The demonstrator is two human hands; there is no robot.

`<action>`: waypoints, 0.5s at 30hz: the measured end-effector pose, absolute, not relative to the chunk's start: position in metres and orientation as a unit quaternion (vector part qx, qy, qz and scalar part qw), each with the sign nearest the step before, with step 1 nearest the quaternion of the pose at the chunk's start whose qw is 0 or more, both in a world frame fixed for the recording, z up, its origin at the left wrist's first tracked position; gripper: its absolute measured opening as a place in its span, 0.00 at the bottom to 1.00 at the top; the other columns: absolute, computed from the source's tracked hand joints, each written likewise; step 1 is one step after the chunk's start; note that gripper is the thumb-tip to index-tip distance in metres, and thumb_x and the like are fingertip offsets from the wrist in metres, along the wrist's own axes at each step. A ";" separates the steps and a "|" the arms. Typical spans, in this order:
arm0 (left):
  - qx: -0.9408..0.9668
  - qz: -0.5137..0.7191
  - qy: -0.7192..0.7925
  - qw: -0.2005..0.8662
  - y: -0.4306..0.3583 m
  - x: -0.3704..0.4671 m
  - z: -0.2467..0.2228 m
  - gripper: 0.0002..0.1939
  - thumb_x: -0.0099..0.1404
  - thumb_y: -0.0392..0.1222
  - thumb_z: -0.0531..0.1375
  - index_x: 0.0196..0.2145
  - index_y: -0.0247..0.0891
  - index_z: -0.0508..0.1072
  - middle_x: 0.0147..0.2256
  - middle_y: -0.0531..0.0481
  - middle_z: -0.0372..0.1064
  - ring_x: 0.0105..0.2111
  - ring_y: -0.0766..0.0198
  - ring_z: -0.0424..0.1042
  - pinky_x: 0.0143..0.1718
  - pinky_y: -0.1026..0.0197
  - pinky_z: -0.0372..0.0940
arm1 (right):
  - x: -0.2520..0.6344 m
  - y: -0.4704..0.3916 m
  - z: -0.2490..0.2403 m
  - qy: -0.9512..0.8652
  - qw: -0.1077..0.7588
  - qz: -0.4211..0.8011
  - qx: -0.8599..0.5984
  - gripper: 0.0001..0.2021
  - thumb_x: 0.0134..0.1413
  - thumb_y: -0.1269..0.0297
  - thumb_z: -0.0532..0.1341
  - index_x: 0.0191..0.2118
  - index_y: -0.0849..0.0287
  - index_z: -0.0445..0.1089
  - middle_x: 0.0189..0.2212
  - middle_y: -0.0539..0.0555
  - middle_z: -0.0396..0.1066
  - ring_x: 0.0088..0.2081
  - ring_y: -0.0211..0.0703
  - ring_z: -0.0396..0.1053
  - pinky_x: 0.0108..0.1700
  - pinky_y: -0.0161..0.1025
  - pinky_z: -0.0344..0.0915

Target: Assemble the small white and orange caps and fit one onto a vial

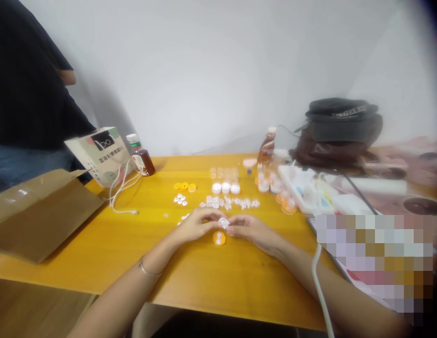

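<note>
Between the fingertips of my left hand (pixel 199 224) and my right hand (pixel 255 231) is a small white patterned piece (pixel 223 222), gripped by both. Just below it, an orange disc (pixel 219 238) with a white centre lies on the yellow table (pixel 116 249). Beyond my hands are several small white pieces (pixel 214 202) in a loose row. Behind those stand white round caps (pixel 226 188) and clear cups (pixel 224 172). Orange rings (pixel 185 187) and small white discs (pixel 180 199) lie to the left. A few more white bits are partly hidden by my left hand.
At left are an open cardboard box (pixel 45 211), a paper bag (pixel 105 157), a white cable (pixel 116 197) and a bottle (pixel 143 159). At right are another bottle (pixel 267 148), orange-and-clear containers (pixel 287 202), a white tray (pixel 299 188) and a dark bag (pixel 338 141). A person (pixel 31 84) stands back left.
</note>
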State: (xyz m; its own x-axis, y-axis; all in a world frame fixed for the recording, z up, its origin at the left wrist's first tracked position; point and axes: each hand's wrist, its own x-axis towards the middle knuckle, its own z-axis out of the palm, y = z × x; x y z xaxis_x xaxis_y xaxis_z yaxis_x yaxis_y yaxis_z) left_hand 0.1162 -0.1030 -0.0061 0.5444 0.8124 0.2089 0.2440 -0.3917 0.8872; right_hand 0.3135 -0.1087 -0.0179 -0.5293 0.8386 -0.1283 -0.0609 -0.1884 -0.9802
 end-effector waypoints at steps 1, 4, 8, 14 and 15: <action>0.759 0.330 0.345 0.441 -0.103 0.116 -0.007 0.10 0.57 0.40 0.58 0.38 0.34 0.71 0.35 0.46 0.71 0.35 0.65 0.70 0.40 0.61 0.63 | 0.313 -0.109 -0.018 -0.546 0.331 0.681 -0.357 0.09 0.38 0.63 0.66 0.30 0.59 0.72 0.27 0.49 0.72 0.30 0.34 0.66 0.39 0.36 0.61; 0.753 0.331 0.343 0.453 -0.103 0.117 -0.009 0.11 0.58 0.40 0.58 0.38 0.34 0.70 0.36 0.46 0.71 0.35 0.65 0.70 0.40 0.61 0.64 | 0.313 -0.108 -0.018 -0.543 0.336 0.680 -0.359 0.09 0.39 0.63 0.66 0.29 0.59 0.72 0.27 0.49 0.71 0.29 0.33 0.66 0.38 0.35 0.61; 0.751 0.327 0.346 0.456 -0.102 0.116 -0.009 0.11 0.58 0.40 0.57 0.39 0.33 0.70 0.36 0.45 0.71 0.35 0.65 0.70 0.40 0.61 0.64 | 0.313 -0.108 -0.019 -0.535 0.342 0.681 -0.364 0.09 0.39 0.62 0.66 0.30 0.59 0.72 0.27 0.49 0.71 0.29 0.32 0.66 0.37 0.34 0.61; 0.756 0.330 0.348 0.444 -0.103 0.116 -0.008 0.13 0.58 0.42 0.58 0.40 0.32 0.70 0.35 0.45 0.71 0.34 0.65 0.71 0.39 0.62 0.65 | 0.312 -0.108 -0.019 -0.530 0.362 0.668 -0.376 0.09 0.39 0.61 0.66 0.28 0.60 0.70 0.26 0.49 0.71 0.29 0.33 0.66 0.37 0.34 0.61; 0.762 0.333 0.343 0.437 -0.104 0.116 -0.007 0.14 0.58 0.42 0.58 0.40 0.33 0.71 0.36 0.45 0.71 0.35 0.65 0.71 0.40 0.62 0.65 | 0.312 -0.108 -0.018 -0.529 0.365 0.666 -0.378 0.09 0.39 0.61 0.66 0.28 0.60 0.70 0.26 0.49 0.71 0.29 0.33 0.66 0.37 0.34 0.61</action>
